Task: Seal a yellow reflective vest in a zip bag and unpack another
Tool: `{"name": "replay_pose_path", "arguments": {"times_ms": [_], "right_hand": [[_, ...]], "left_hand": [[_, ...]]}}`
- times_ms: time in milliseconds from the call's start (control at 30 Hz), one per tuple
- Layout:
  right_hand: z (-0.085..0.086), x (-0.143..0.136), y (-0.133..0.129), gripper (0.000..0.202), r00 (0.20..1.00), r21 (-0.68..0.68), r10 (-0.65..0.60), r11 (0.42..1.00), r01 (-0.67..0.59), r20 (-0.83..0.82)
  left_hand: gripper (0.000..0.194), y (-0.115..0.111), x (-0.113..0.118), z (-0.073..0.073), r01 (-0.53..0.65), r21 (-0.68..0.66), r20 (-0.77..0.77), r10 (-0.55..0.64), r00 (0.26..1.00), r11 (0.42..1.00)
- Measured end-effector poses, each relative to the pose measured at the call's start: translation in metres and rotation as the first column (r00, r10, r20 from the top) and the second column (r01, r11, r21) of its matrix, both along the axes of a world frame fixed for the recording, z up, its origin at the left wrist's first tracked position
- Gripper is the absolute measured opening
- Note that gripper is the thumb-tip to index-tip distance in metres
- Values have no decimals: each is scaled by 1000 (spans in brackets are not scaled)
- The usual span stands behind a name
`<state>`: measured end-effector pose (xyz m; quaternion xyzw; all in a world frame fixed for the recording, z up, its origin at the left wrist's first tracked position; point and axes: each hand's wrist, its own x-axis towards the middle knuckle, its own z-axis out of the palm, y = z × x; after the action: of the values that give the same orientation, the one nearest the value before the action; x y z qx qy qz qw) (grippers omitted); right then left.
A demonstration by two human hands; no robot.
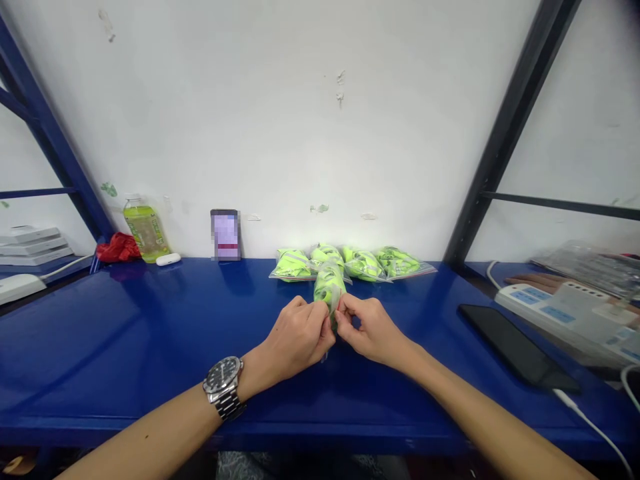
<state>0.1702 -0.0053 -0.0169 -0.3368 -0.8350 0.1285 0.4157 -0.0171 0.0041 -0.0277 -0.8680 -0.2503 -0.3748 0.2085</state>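
Left hand (300, 333) and right hand (367, 327) both pinch the mouth of a clear zip bag of neon-yellow fabric (329, 285) at mid blue counter (150, 320); uneven pinching risks an unsealed gap.

The near end of the clear bag (329, 285) of neon-green pieces is hidden between the left hand (296, 339) and right hand (371, 329), the propped phone (225, 234) is blurred, and both elbows are cut off by the bottom edge.
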Motion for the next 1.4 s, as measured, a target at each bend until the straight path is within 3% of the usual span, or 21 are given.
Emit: {"name": "replay_pose_path", "arguments": {"times_ms": [133,300,333,467,600,667,767,833,867,900,933,1000,1033,1067,1133,1233,1333,1400], "right_hand": [[5,17,6,18,981,103,-194,975,196,-27],[10,18,-3,9,970,106,-239,967,232,54],[9,13,-7,6,963,87,-260,963,254,65],[2,-1,-15,35,934,-15,-354,935,355,39],[-5,4,-7,36,965,-181,-253,955,237,-72],[-5,9,0,28,951,-286,-219,946,152,-219],[-3,14,7,22,829,-417,-235,909,3,-507],[-1,13,9,25,736,-479,-256,871,-106,-627],[-1,12,9,29,702,-506,-264,848,-158,-662],[0,11,9,33,678,-530,-267,821,-212,-685],[-1,10,9,37,658,-550,-270,793,-262,-703],[-2,9,8,45,613,-586,-312,747,-313,-726],[-3,9,8,47,587,-597,-346,742,-306,-732],[-4,9,9,49,564,-596,-374,752,-281,-737],[-6,11,11,48,552,-558,-376,804,-204,-744],[-7,16,14,40,674,-443,-264,891,-104,-689],[-6,19,13,42,816,-423,-202,904,-57,-541],[-4,20,11,50,880,-455,-153,887,-78,-450]], "left_hand": [[18,6,-12,7,-77,77,139,66,988,994],[17,1,-10,9,68,-51,167,-58,984,996],[16,-2,-6,8,100,-101,162,-82,983,990],[15,-15,7,7,191,-211,92,-175,980,959],[13,-15,4,6,255,-219,80,-243,967,942],[12,-9,-2,5,190,-227,192,-148,970,955],[14,6,-12,4,-13,-353,432,175,885,935],[24,18,-17,3,3,-520,562,339,754,854],[29,23,-18,3,101,-610,611,386,691,786],[35,27,-18,4,248,-690,645,421,638,680],[39,30,-17,4,411,-737,662,452,598,536],[43,32,-13,4,655,-716,673,489,554,243],[43,31,-11,4,719,-676,684,499,532,160],[41,31,-9,4,759,-638,702,504,503,131],[38,29,-7,3,796,-578,747,510,427,181],[40,29,-8,2,791,-541,777,530,341,285],[45,32,-12,1,761,-547,782,538,315,350],[48,33,-14,-2,737,-562,788,513,340,375]]}}
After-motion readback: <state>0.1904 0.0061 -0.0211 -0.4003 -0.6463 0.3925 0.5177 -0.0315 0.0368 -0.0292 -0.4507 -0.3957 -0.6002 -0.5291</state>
